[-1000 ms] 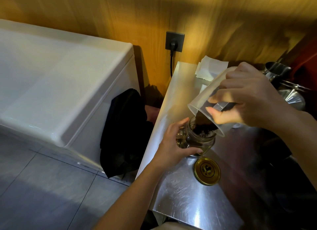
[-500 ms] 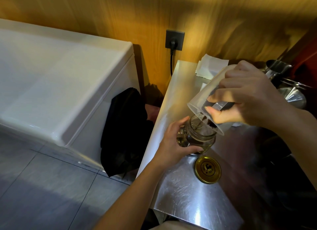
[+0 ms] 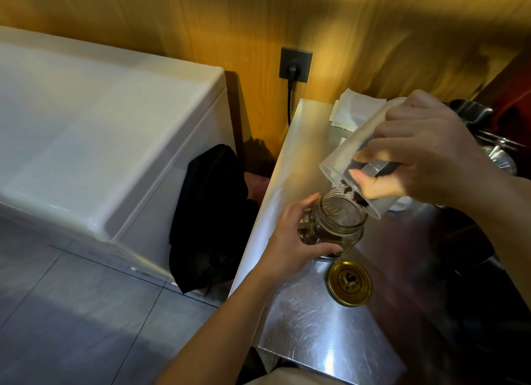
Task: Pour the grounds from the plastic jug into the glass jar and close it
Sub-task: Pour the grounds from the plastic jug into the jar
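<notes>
My right hand grips the clear plastic jug by its handle and tilts it steeply, mouth down-left over the glass jar. A few dark grounds cling to the jug's lower lip just above the jar's open mouth. My left hand wraps around the jar's left side and holds it on the steel counter. Dark grounds lie at the bottom of the jar. The gold lid lies flat on the counter just in front of the jar, apart from it.
White paper sheets lie at the counter's back. Steel vessels stand at the right edge. A white chest appliance is on the left, with a black cloth in the gap. A wall socket with plug sits behind.
The heap of grounds at the jug's mouth has dropped into the jar; only crumbs remain on the lip. Both hands have held nearly the same position.
</notes>
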Tool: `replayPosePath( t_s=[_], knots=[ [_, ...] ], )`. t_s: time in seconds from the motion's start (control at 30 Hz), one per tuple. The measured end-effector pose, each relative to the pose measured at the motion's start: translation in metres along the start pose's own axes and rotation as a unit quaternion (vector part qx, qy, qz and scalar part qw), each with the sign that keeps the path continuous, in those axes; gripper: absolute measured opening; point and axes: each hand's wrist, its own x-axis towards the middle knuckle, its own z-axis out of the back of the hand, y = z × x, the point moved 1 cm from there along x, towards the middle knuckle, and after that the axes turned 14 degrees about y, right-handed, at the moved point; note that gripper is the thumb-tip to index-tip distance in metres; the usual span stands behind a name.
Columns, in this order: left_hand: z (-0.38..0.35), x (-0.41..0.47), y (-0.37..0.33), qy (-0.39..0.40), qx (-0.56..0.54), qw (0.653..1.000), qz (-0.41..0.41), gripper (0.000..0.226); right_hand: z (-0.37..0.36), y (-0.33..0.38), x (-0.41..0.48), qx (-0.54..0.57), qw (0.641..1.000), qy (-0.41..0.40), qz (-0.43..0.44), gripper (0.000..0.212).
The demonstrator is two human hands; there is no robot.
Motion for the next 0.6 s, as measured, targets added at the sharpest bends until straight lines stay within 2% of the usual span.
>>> replayPosePath(
  t_s=[0.07,0.23,0.3,0.6],
  knots=[
    [-0.0003,-0.0003,0.0001,-0.006,-0.001,1.0,0.0,0.083,-0.0019,0.0031,0.0012,0.001,1.0,0.004,0.011,0.015],
    [-0.0002,0.0003,-0.0015,-0.009,0.005,1.0,-0.005,0.082,-0.0016,0.0016,0.0009,0.013,1.0,0.0,0.0,0.022],
    [0.0002,0.0003,-0.0013,-0.008,0.009,1.0,-0.007,0.081,-0.001,0.0002,-0.0007,0.012,1.0,-0.005,0.011,0.014],
    [0.0003,0.0013,0.0009,-0.006,0.01,1.0,-0.008,0.081,-0.0006,0.0034,0.0008,-0.004,1.0,-0.001,0.02,0.023]
  ],
)
